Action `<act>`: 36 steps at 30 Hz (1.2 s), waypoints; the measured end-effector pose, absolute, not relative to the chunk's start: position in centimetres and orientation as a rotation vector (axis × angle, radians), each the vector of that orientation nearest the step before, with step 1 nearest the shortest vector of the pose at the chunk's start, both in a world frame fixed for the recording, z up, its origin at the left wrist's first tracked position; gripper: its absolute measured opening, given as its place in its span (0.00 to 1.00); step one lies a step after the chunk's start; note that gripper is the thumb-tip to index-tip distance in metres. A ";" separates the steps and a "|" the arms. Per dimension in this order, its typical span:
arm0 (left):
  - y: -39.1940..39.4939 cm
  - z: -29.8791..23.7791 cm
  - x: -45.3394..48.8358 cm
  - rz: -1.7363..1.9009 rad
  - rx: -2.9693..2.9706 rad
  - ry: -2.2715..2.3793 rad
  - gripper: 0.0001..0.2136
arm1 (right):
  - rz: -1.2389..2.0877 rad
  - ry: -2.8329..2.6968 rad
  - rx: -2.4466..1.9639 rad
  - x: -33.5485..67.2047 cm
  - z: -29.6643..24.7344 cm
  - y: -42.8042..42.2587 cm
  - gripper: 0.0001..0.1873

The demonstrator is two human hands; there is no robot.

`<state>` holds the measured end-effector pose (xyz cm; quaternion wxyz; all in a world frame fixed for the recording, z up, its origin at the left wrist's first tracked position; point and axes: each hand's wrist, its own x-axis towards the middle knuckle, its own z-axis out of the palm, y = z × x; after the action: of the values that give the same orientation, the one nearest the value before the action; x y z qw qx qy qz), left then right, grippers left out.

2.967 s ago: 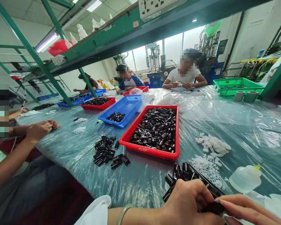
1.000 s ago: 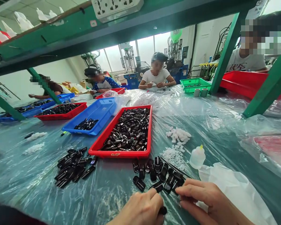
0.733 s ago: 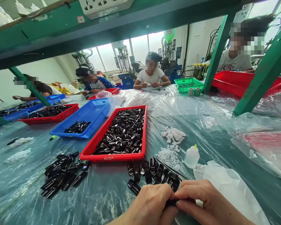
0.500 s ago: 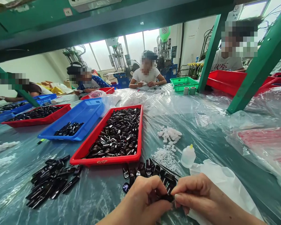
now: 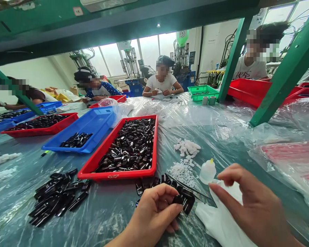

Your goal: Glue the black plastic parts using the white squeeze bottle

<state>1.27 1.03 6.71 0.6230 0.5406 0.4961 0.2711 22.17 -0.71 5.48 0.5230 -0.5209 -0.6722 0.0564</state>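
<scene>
At the far left of the near work area, a heap of loose black pieces (image 5: 58, 195) lies on the plastic-sheeted surface (image 5: 110, 223), well apart from the person's hands. To its right sits a blue tray (image 5: 67, 148) holding a small batch of the same pieces, then a long red tray (image 5: 115, 176) filled with many more.

The left hand (image 5: 154, 214) sits just below the red tray's front corner. Its fingers (image 5: 167, 206) are drawn narrow, pinching a small black piece (image 5: 178, 199) against the thumb. That piece is the thing in hand, and it sits just above a loose cluster of black pieces (image 5: 180, 193).

The two hands have just parted: the right hand (image 5: 252, 206) has swung away from the left and now holds nothing. Its fingers (image 5: 229, 175) are spread wide, hovering over a crumpled white cloth (image 5: 216, 219) and just beside a small squeeze bottle (image 5: 207, 172).

Behind the cluster lie white plastic bits (image 5: 187, 147) and a scatter of white granules (image 5: 181, 173). They sit close to the space between the hands, while the cloth bounds the right hand's side.
</scene>
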 end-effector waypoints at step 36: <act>0.6 4.7 0.6 0.550 0.940 0.784 0.13 | -0.399 -1.875 -1.183 21.9 5.1 0.5 0.28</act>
<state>0.63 0.59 4.71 0.7832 0.4355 0.3635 0.2546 21.93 0.49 5.12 0.4303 -0.4741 -0.7514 -0.1598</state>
